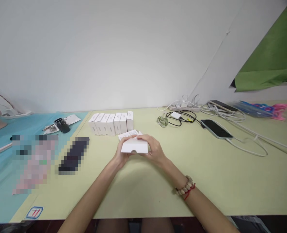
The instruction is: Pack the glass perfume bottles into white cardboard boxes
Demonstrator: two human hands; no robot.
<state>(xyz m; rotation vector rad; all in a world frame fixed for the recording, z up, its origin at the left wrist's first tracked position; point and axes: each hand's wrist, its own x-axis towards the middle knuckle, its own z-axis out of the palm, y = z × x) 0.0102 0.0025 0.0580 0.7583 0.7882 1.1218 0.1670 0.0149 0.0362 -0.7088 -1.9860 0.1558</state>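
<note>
A small white box (134,146) is held between both hands above the table, its end with a dark half-round notch facing me. My left hand (122,154) is closed around its left side. My right hand (155,149) grips the right side, with fingers reaching over the top. Just behind the hands lies a white printed piece (128,134), partly covered by them; I cannot tell whether it is a box or a leaflet. Farther back, a row of several white boxes (111,124) stands upright side by side.
Right of the row are a green glass bottle (162,121), a black coiled cable (189,114), a phone (216,128) and white cables (257,142) by a power strip (189,107). On the left, a blurred dark item (74,155) and a black jar (62,125) lie near a blue cloth (3,174).
</note>
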